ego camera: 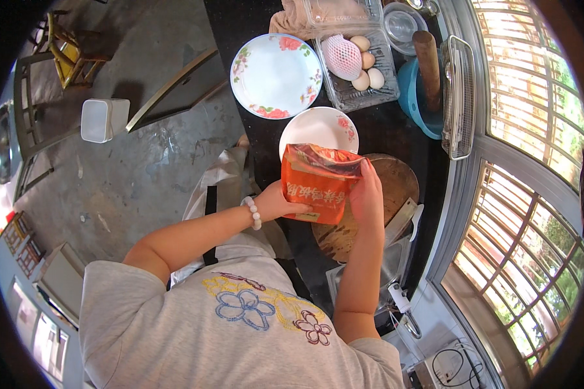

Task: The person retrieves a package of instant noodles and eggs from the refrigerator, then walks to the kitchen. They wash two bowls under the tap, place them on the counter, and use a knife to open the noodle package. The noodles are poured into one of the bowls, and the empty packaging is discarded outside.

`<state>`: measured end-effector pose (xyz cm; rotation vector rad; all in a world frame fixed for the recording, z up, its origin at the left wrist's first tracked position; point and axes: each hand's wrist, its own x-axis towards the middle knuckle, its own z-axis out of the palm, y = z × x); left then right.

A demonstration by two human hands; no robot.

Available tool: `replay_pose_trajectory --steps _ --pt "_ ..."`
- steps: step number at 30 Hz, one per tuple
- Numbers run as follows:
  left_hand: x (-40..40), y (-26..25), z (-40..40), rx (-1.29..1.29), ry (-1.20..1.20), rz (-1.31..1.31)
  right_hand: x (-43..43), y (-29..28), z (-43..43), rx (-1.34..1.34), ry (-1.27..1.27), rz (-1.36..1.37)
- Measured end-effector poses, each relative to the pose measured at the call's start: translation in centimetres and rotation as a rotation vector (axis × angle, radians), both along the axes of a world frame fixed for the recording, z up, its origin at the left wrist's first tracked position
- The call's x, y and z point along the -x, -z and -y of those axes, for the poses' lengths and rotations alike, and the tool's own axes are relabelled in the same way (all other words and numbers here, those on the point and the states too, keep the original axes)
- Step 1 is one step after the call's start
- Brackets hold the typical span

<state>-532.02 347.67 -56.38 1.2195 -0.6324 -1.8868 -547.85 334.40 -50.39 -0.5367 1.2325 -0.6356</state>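
Note:
Between both hands is an orange-red food pouch [316, 187] bearing printed writing, its top edge partly parted and facing away from me. My left hand [275, 202] grips its lower left side, a beaded bracelet [253, 213] on the wrist. At the pouch's upper right corner, my right hand [366, 192] pinches the edge. Just beyond the pouch stands a white bowl [316, 127] with a red flower print, its near part hidden. Under the right hand and the pouch lies a round wooden chopping board [394, 180], partly covered from view.
Farther along the dark counter [370, 127] are a floral plate [276, 75], a clear plastic box [345, 99] with several eggs, and a blue basin [409, 92]. A cleaver [400, 219] and a white-handled knife [417, 221] lie beside the sink [338, 277]. Barred windows [525, 73] line the right.

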Motion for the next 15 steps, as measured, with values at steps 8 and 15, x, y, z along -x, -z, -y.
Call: replay_pose_trajectory --steps 8,15 --pt "0.2 -1.7 0.4 -0.167 -0.128 -0.297 2.4 0.1 -4.6 0.257 -0.244 -0.396" --pt "0.3 -2.1 0.5 -0.148 -0.117 -0.240 1.3 -0.9 -7.5 0.492 -0.460 -0.916"
